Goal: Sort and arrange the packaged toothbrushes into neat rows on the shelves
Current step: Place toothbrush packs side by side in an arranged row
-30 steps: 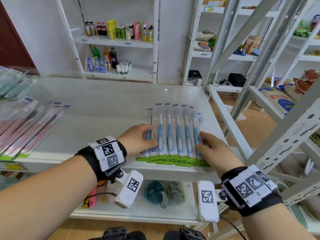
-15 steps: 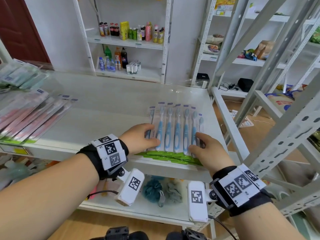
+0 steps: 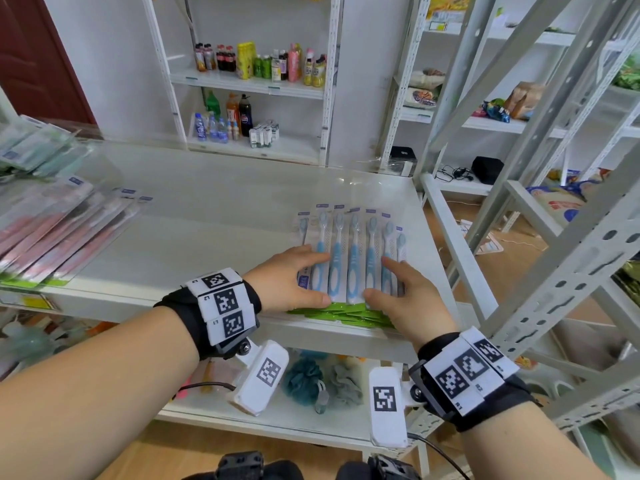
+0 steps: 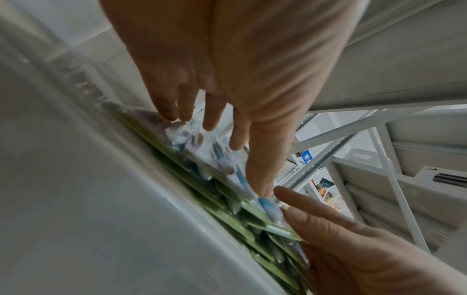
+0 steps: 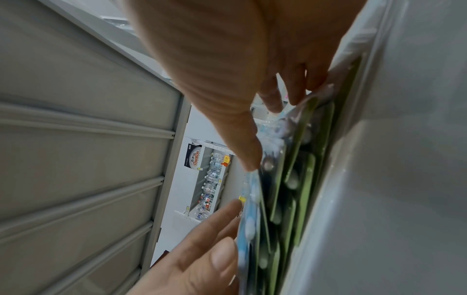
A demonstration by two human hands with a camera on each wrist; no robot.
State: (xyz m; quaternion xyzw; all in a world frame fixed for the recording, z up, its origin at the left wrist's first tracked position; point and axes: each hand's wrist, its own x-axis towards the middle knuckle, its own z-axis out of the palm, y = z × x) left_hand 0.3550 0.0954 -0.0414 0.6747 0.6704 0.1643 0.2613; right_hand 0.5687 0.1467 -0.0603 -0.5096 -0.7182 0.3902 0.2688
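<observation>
Pink packs [image 3: 52, 237] lay far left on the shelf [image 3: 214, 216], a steel post [image 3: 540, 299] close on the right. Both hands' fingers, left hand [image 3: 287, 278] and right hand [image 3: 401, 299], lay straight and spread, pressing the blue toothbrushes [image 3: 351, 258] at the front edge, bare shelf between the stacks.

support: white shelf board [image 3: 221, 216] | near right front edge: blue packaged toothbrushes [image 3: 353, 251], overlapping side by side, green card ends toward the front lip | left end: pink packaged toothbrushes [image 3: 59, 237] fanned (blurred) | far left rear: pale green packs [image 3: 38, 150]
</observation>
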